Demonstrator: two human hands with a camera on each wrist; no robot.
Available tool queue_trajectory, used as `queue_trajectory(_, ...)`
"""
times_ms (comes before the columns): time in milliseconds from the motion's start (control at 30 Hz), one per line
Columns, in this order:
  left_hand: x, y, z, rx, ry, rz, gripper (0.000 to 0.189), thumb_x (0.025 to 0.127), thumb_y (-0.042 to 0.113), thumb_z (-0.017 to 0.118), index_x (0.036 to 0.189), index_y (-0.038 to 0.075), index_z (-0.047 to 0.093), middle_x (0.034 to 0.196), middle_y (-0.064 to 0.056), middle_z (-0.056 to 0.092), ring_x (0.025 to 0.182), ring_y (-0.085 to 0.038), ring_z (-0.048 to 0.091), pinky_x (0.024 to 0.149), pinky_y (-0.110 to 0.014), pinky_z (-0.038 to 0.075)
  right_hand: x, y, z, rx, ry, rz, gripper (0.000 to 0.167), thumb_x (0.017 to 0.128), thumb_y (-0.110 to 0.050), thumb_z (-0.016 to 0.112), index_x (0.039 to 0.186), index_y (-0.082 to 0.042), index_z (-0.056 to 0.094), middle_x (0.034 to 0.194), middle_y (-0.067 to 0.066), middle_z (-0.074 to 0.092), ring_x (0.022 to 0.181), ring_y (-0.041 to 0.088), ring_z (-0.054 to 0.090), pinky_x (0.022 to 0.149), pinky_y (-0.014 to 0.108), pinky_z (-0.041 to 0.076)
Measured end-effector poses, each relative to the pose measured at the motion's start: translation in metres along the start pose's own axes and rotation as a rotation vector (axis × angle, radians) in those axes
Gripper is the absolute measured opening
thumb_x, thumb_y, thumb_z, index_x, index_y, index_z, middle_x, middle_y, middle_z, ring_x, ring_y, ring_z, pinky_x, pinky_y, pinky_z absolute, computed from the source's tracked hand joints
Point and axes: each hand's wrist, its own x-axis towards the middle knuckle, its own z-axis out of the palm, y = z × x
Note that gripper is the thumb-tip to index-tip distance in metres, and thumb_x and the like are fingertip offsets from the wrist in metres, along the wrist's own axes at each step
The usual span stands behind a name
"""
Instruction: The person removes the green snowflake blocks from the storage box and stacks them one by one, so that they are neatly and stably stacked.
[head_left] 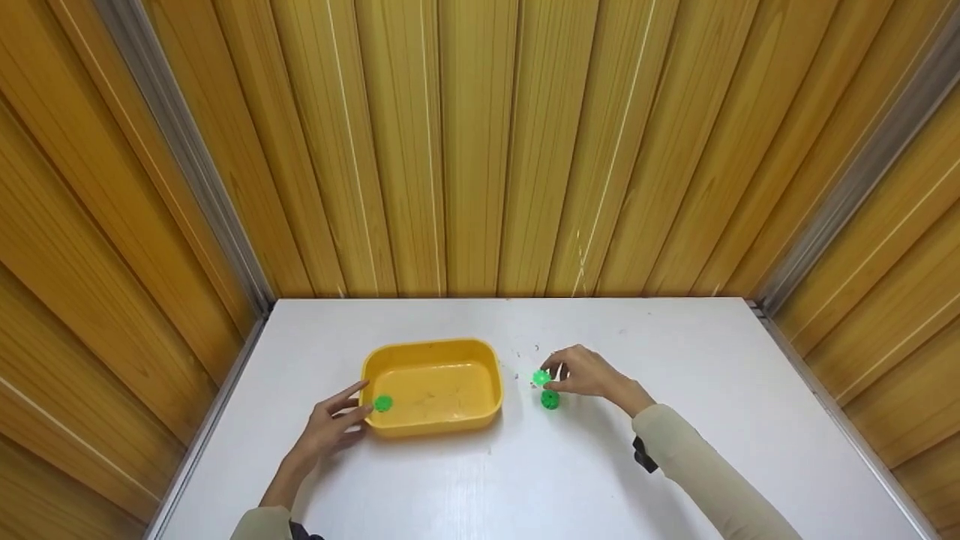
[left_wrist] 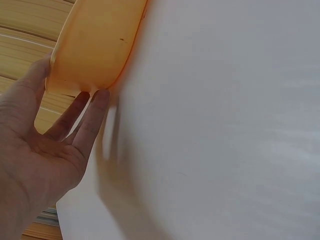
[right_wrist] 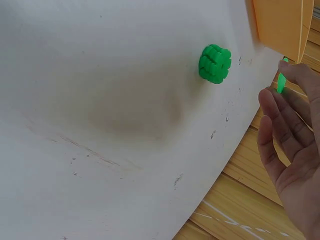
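Note:
A yellow plastic tub (head_left: pixel 431 431) stands left of centre on the white table, with one small green notched disc (head_left: pixel 383 403) inside near its left end. My left hand (head_left: pixel 330 424) holds the tub by that end; in the left wrist view the thumb is at the rim and the fingertips meet the outer wall lower down. Right of the tub, my right hand (head_left: pixel 589 373) pinches a bright green notched disc (head_left: pixel 541 377) between thumb and fingertips, raised off the table. Close below it sits a short stack of green discs (right_wrist: pixel 215 64), their notched edges lined up.
The white table (head_left: pixel 465 487) bears small dark marks and scratches (right_wrist: pixel 90 150), some between the tub and my right hand. Wood-patterned panels (head_left: pixel 480 150) enclose the back and both sides, with grey metal strips (head_left: pixel 187 142) at the corners.

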Motion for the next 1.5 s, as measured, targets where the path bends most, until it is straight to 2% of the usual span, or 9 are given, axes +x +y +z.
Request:
queue_trajectory(200, 0.001, 0.000, 0.001, -0.005, -0.010, 0.002, 0.058, 0.094, 0.027, 0.075, 0.149, 0.023, 0.055, 0.135, -0.021, 0.053, 0.100, -0.022, 0.067, 0.092, -0.040, 0.064, -0.011, 0.009, 0.008, -0.002, 0.023, -0.013, 0.028, 0.087, -0.020, 0.082, 0.108, -0.003, 0.077, 0.095, 0.007, 0.077, 0.080, 0.017, 0.070, 0.066, 0.020, 0.056)
queue_trajectory(433, 0.001, -0.001, -0.001, -0.014, -0.011, 0.002, 0.059, 0.095, 0.027, 0.074, 0.150, 0.022, 0.054, 0.138, -0.022, 0.051, 0.101, -0.021, 0.067, 0.093, -0.040, 0.064, -0.020, 0.019, 0.019, -0.021, 0.064, -0.009, 0.027, 0.087, -0.021, 0.082, 0.107, -0.004, 0.078, 0.095, 0.006, 0.077, 0.077, 0.012, 0.069, 0.067, 0.021, 0.057)
queue_trajectory(733, 0.003, 0.000, -0.003, -0.027, -0.012, -0.002, 0.059, 0.094, 0.027, 0.075, 0.149, 0.022, 0.055, 0.133, -0.020, 0.052, 0.101, -0.020, 0.066, 0.095, -0.039, 0.063, -0.020, 0.024, 0.028, 0.018, 0.063, 0.034, 0.027, 0.087, -0.019, 0.081, 0.109, -0.004, 0.077, 0.101, 0.007, 0.077, 0.079, 0.009, 0.066, 0.069, 0.018, 0.056)
queue_trajectory(1100, 0.002, -0.001, -0.002, -0.020, -0.011, -0.010, 0.060, 0.093, 0.027, 0.076, 0.149, 0.023, 0.055, 0.135, -0.021, 0.054, 0.100, -0.020, 0.067, 0.094, -0.040, 0.063, -0.024, 0.029, 0.032, 0.015, 0.074, 0.011, 0.027, 0.087, -0.016, 0.080, 0.109, -0.002, 0.076, 0.102, 0.011, 0.077, 0.075, 0.008, 0.066, 0.067, 0.022, 0.059)
queue_trajectory(1333, 0.002, -0.003, -0.001, -0.016, -0.020, 0.002, 0.059, 0.095, 0.026, 0.074, 0.150, 0.020, 0.053, 0.134, -0.021, 0.054, 0.100, -0.021, 0.068, 0.093, -0.042, 0.064, -0.027, 0.029, 0.036, 0.007, 0.076, 0.029, 0.028, 0.088, -0.018, 0.080, 0.110, -0.002, 0.076, 0.104, 0.011, 0.077, 0.074, 0.006, 0.064, 0.067, 0.018, 0.054)
queue_trajectory(1500, 0.002, -0.001, -0.002, -0.014, -0.026, 0.014, 0.060, 0.095, 0.026, 0.074, 0.151, 0.020, 0.052, 0.135, -0.022, 0.053, 0.101, -0.022, 0.067, 0.094, -0.040, 0.064, -0.026, 0.029, 0.037, -0.008, 0.088, 0.028, 0.028, 0.087, -0.019, 0.081, 0.110, -0.002, 0.076, 0.103, 0.011, 0.077, 0.073, 0.007, 0.064, 0.067, 0.020, 0.054)
